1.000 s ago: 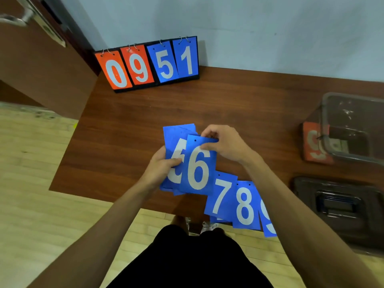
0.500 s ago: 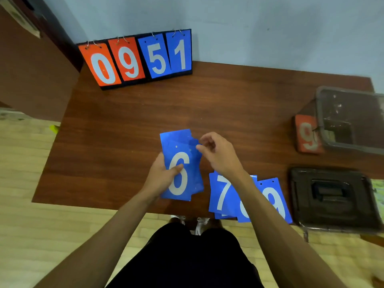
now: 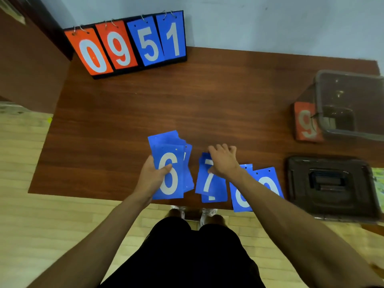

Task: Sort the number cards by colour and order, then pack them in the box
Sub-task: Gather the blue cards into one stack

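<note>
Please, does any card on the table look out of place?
The orange 9 card lies alone beside the clear box, apart from the blue cards. The box hides its right edge, so whether it is tucked underneath is unclear.

a plain indoor room: wooden table (image 3: pixel 207 104), plank floor (image 3: pixel 22 225), bare wall (image 3: pixel 270 21).

A dark brown wooden table (image 3: pixel 207 104) fills the middle of the frame. At upper left stands a black flip scoreboard (image 3: pixel 128 44) showing 0951. At lower centre lie blue number cards (image 3: pixel 209 183) 7, 8 and 9, overlapping. At right, a clear plastic box (image 3: pixel 318 96) rests partly on an orange card (image 3: pixel 305 121); below it lies a dark plastic lid (image 3: pixel 330 183).
</note>
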### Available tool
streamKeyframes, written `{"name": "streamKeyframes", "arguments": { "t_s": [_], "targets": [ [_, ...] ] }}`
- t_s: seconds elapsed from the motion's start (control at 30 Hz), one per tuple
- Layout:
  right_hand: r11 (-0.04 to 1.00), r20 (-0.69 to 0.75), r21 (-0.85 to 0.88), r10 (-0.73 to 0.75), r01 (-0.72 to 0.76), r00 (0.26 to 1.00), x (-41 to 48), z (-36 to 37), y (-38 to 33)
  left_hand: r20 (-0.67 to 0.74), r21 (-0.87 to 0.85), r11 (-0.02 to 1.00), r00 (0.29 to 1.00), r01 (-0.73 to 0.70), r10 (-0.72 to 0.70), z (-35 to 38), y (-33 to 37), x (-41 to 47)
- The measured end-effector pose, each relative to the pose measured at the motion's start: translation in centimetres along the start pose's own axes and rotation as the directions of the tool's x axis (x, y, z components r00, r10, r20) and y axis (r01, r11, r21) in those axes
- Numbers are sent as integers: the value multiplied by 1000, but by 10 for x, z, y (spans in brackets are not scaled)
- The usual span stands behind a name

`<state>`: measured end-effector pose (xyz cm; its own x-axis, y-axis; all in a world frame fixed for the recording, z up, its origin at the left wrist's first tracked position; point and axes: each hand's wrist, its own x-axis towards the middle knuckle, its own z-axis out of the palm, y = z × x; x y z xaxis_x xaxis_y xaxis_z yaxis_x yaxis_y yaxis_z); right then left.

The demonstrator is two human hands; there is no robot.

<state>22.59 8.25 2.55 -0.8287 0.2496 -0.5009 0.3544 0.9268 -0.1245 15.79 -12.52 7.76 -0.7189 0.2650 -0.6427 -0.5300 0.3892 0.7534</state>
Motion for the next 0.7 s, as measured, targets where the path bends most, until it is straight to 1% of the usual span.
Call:
{"name": "streamKeyframes", "arguments": {
  "t_s": [0.07, 0.2, 0.33, 0.53, 0.63, 0.7],
  "targets": [
    [999, 46, 49, -9, 7, 999, 9, -7, 1, -36, -9, 1000, 999, -8, 7, 0, -2, -5],
    [995, 166, 83, -70, 56, 984, 24, -25, 2, -99, -1, 999, 994, -47, 47, -4, 4, -7],
    [959, 239, 268, -161, 94, 958, 29, -51, 6, -148, 22, 996, 985, -91, 93, -3, 16, -2],
    [862, 231, 504, -183, 44, 956, 16, -106, 18, -233, 153, 967, 943, -206, 237, 6, 39, 9],
    [844, 175, 524, -234, 111, 956, 5, -126, 28, -251, 244, 938, 918, -246, 306, 14, 57, 10],
    [837, 87, 511, -275, 194, 957, -4, -139, 35, -209, 327, 907, 916, -265, 343, 22, 67, 9]
  ]
}}
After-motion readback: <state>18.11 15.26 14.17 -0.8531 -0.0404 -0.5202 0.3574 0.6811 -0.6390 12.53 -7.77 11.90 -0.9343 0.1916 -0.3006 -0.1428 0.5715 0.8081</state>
